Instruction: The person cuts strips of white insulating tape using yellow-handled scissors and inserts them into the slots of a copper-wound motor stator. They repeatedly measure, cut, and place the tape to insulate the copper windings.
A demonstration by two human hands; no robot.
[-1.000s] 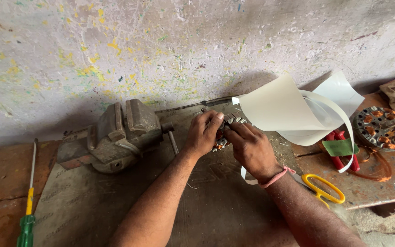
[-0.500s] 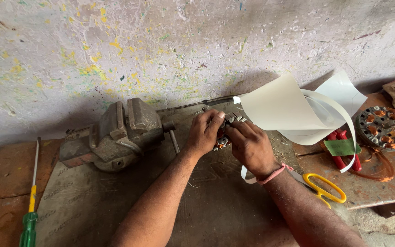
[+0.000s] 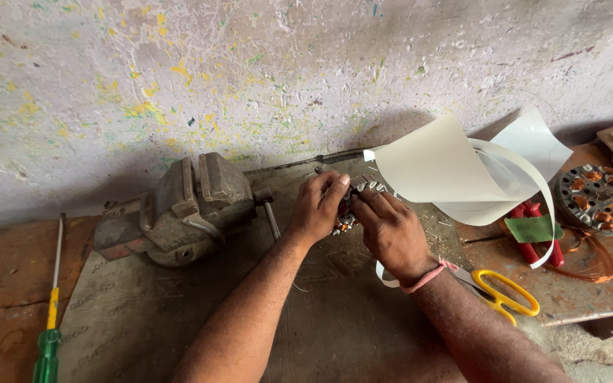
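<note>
A grey bench vise (image 3: 182,206) sits on the worn workbench (image 3: 143,312) at the left, and a curled sheet of white paper (image 3: 438,167) rises at the right, above the yellow scissors (image 3: 505,296). Between them, near the wall, the left hand (image 3: 317,206) and the right hand (image 3: 391,234) are together, both closed on a small motor stator (image 3: 349,206) — a round metal piece with pale teeth and copper-coloured windings, mostly hidden by the fingers. A green-and-yellow screwdriver (image 3: 50,319) lies far left.

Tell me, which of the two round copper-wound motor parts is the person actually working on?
The small one between both hands, by the vise. The other lies untouched at far right.
</note>
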